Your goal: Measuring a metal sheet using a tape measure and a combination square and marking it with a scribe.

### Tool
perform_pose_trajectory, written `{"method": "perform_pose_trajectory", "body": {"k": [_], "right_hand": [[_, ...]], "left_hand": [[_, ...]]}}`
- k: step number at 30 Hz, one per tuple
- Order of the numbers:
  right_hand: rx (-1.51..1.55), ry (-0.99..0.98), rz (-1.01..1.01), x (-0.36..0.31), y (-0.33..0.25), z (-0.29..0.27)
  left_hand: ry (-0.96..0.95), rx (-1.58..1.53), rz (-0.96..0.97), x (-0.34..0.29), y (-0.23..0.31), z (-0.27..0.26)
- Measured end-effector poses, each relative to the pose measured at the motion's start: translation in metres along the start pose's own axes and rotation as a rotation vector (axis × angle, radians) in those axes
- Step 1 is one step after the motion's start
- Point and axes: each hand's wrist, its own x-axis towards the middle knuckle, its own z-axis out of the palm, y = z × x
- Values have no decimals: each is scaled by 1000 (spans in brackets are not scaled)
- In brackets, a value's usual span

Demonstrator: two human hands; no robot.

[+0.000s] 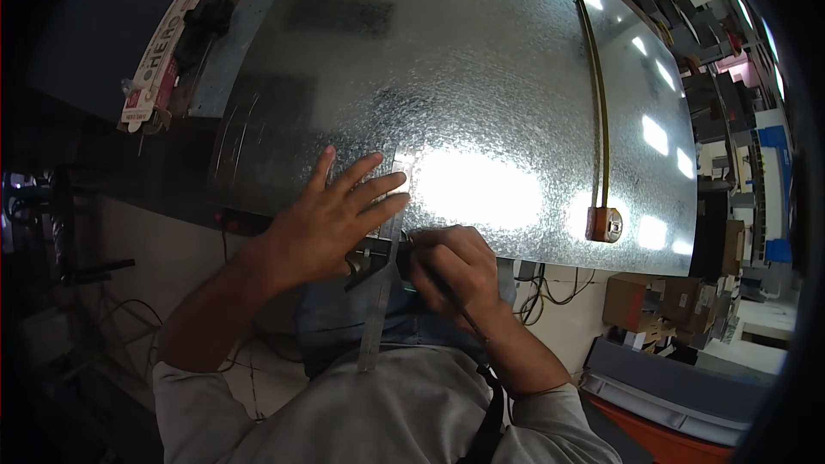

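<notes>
My left hand (348,210) lies with its fingers spread near the front edge of a large shiny galvanized metal sheet (464,77). Its fingertips press on a steel ruler (371,326), which runs from the sheet back over the edge toward my body. A dark block (375,249), like the head of a square, sits across the ruler at the sheet's edge, partly under my left hand. Just right of the ruler, my right hand (460,271) is closed round a thin dark pen-like tool (464,318). The tool's tip is hard to make out against the ruler.
An extended tape measure (606,224) lies on the sheet's right side, its yellow blade (597,86) running away from me. At the far left are a long printed carton (163,56) and a black tool (204,24). Cardboard boxes (662,301) and cables (537,296) are on the floor.
</notes>
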Motion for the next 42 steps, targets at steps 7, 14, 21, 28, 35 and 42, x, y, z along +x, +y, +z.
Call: {"method": "perform_pose_trajectory", "body": {"k": [7, 14, 21, 28, 35, 42], "right_hand": [[-19, -7, 39, -1, -2, -2], [-44, 136, 84, 9, 4, -5], [-68, 195, 121, 25, 16, 8], [-48, 239, 147, 33, 18, 11], [-9, 280, 165, 39, 29, 4], [5, 239, 182, 54, 34, 9]], "left_hand": [[-16, 98, -13, -1, 6, -1], [-33, 121, -14, 0, 8, -4], [-32, 103, -13, 0, 8, -3], [-42, 101, -22, 1, 8, -5], [-54, 42, -33, 1, 8, -5], [-69, 44, -47, 3, 8, -3]]}}
